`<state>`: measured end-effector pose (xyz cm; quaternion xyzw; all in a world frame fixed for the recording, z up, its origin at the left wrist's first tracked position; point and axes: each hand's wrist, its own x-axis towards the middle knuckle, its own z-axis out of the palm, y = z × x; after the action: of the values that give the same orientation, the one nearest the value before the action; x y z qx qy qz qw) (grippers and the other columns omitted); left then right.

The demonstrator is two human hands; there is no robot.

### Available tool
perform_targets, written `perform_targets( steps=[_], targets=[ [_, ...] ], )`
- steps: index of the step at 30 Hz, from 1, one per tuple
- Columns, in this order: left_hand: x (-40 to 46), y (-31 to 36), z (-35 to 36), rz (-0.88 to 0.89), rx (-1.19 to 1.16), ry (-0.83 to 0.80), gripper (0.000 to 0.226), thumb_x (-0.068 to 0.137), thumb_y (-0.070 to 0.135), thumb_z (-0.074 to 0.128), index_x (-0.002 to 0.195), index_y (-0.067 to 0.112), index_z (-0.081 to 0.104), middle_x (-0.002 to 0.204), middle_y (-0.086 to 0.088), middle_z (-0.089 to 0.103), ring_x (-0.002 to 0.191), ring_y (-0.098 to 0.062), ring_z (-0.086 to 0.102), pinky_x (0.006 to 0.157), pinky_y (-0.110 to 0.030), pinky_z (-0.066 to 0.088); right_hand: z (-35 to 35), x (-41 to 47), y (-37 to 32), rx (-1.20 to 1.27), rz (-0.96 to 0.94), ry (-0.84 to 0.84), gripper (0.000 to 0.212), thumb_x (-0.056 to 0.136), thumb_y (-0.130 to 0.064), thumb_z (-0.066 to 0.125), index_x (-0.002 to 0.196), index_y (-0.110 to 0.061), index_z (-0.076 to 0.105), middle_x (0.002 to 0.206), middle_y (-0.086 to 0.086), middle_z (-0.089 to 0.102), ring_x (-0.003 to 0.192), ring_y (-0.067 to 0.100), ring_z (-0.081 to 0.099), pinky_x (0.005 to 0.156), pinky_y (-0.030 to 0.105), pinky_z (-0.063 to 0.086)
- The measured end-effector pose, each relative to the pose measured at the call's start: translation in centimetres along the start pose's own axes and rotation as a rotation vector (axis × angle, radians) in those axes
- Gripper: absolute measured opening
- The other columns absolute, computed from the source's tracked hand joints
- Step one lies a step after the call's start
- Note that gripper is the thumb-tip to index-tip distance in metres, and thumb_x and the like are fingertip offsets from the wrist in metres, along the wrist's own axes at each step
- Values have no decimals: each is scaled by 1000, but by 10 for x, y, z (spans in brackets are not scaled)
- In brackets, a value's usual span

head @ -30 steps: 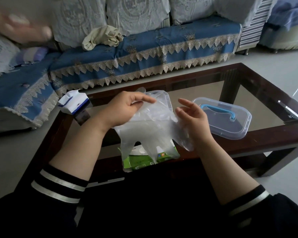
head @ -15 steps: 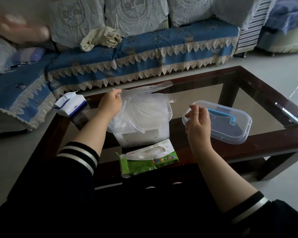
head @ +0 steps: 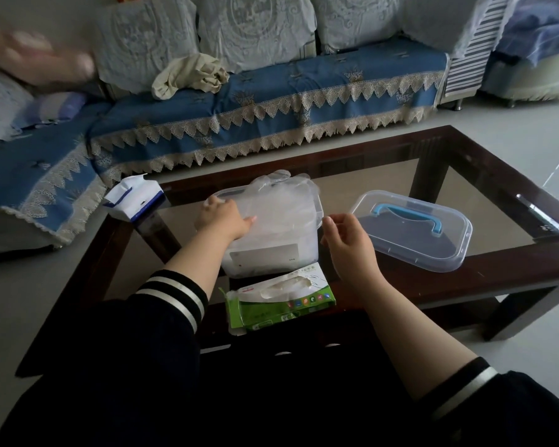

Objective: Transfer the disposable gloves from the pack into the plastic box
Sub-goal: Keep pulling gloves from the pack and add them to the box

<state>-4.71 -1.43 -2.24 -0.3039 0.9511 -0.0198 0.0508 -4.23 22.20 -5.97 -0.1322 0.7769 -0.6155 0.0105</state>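
Since the earlier frame, the left hand (head: 221,219) has come down from holding the gloves (head: 281,201) up in the air and now presses them into the plastic box (head: 271,253), its fingers fairly straight and lying flat on the clear plastic. Part of the bundle pokes up over the far rim of the box. The right hand (head: 347,240) has moved in from beside the lid and hovers just at the box's right edge, fingers loosely curled and holding nothing.

A clear box stands near the middle of a glass-topped coffee table (head: 465,253) with a dark wooden frame. Just in front of it, nearer the person, lies the green and white glove pack (head: 281,301), its opening facing up with more clear gloves showing inside. To the right of the box, the clear lid (head: 410,230) with a blue handle rests on the glass. A blue and white carton (head: 133,198) sits at the table's far left corner. Behind the table is a sofa (head: 271,101) with a blue, lace-trimmed cover and a crumpled beige cloth (head: 191,75) on the seat.
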Motion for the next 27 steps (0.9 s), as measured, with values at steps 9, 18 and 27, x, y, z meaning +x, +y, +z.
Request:
perform_targets(
  steps=[9,18,27],
  targets=[
    [-51,-12,-2,202,-291,730,39,102,33,37,110,12,69,135,-14,53,124,-35,43,98,-43,36,14,-14,8,-309,-262,-415,15,84,-40,69,82,-25,68,82,-10,64,79,5,56,71,26,47],
    [-119,-14,51,656,-300,215,38,92,53,52,109,22,66,102,4,67,94,-17,62,67,-29,47,49,-26,23,-847,-402,-615,36,95,-39,49,126,-25,59,132,2,48,122,26,39,100,39,33],
    [-111,-22,75,490,-138,-145,89,78,53,72,150,27,28,152,7,32,141,-19,24,112,-37,26,62,-28,24,-892,-304,-495,31,94,-39,51,115,-25,69,124,-1,50,116,24,40,93,34,31]
  ],
)
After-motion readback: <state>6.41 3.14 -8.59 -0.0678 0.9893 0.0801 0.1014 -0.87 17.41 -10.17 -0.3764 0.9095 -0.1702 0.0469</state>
